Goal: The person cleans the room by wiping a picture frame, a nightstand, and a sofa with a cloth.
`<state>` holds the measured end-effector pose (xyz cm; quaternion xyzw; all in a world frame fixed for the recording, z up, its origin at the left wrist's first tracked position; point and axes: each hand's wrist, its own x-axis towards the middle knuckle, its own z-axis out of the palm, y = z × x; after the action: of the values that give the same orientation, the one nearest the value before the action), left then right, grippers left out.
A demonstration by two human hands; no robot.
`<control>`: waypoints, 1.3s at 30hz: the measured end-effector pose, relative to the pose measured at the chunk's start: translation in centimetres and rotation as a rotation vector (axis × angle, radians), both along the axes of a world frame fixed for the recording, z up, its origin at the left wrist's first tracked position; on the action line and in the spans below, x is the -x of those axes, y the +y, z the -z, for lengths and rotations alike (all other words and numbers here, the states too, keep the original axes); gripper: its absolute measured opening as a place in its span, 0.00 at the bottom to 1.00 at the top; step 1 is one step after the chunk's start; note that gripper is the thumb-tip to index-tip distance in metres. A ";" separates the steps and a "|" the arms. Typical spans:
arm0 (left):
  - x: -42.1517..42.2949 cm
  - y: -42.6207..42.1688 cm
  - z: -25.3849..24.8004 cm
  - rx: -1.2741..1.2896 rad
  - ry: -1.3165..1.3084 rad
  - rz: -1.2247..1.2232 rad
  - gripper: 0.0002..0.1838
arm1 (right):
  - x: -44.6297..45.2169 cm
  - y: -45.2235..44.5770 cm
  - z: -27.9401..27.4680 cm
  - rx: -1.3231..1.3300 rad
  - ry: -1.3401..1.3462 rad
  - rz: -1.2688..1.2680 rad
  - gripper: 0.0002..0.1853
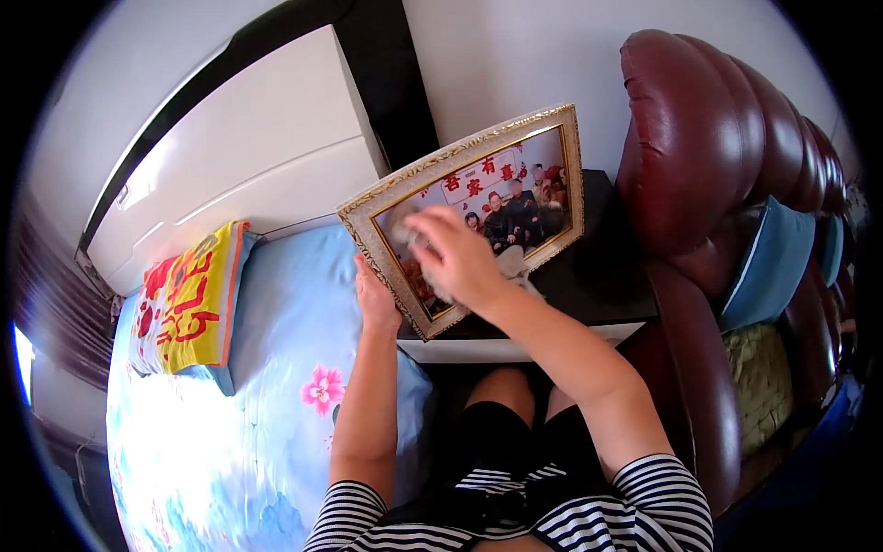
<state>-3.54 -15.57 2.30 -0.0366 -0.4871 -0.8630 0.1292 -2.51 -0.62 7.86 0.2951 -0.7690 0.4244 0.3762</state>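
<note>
A framed group photo [529,207] with an ornate cream and gold frame is tilted in front of me above the dark cabinet top. My left hand [375,296] grips the frame's lower left edge, its thumb side showing and the other fingers hidden behind. Over the left part of the picture, my right hand [457,256] presses a grey cloth [515,265] against the surface. Part of that cloth sticks out past the hand on the right. The right fingers are bent and slightly blurred.
A black-topped nightstand [602,267] stands beneath the frame. To the left are a bed with a pale blue floral sheet [276,432], a yellow and red pillow [193,304] and a white headboard [258,129]. A dark red leather sofa [690,138] with a blue cushion [771,262] borders the right.
</note>
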 end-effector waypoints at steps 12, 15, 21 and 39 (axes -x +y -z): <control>1.0 0.0 0.2 -0.044 -0.040 0.001 0.27 | 3.3 4.6 0.4 0.303 0.069 0.300 0.16; 0.9 0.1 -0.2 -0.015 -0.064 0.021 0.29 | 1.7 1.2 -0.7 0.123 0.162 0.127 0.17; 0.3 0.6 -0.9 -0.152 -0.048 0.076 0.29 | 0.0 -2.0 -1.8 -0.053 0.160 0.053 0.18; -0.4 -0.8 -0.7 -0.162 -0.131 0.404 0.32 | -0.3 -2.4 -1.4 -0.177 0.211 0.024 0.16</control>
<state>-3.12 -16.34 2.95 -0.0667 -0.4062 -0.9082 -0.0757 -2.18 -3.00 9.25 0.3610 -0.7629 0.3170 0.4326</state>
